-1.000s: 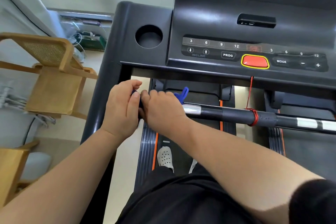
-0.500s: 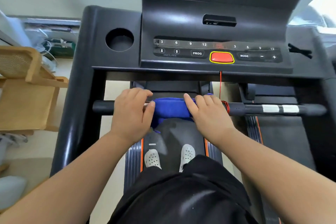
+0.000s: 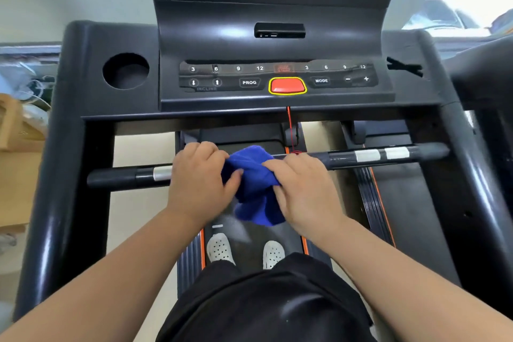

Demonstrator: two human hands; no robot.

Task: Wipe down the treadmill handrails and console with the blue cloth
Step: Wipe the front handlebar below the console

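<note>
Both my hands are on the cloth point(image 3: 254, 175) at the middle of the crossbar point(image 3: 369, 155). Half a second ago it was spread flat along the bar between them; now it's bunched up, part over the bar, the rest hanging below toward the belt point(image 3: 244, 233). Left hand point(image 3: 198, 183) grips the bar with its thumb pressed into the cloth. Right hand point(image 3: 302, 189) pinches the cloth's right edge, fingers closed on the fabric. Hands sit closer together than before. Console point(image 3: 277, 78) above is untouched, red button point(image 3: 287, 85) and cup hole point(image 3: 126, 71) in view. Red cord point(image 3: 290, 130) runs down to the bar just right of the cloth. My shoes point(image 3: 220, 248) are on the belt.
</note>
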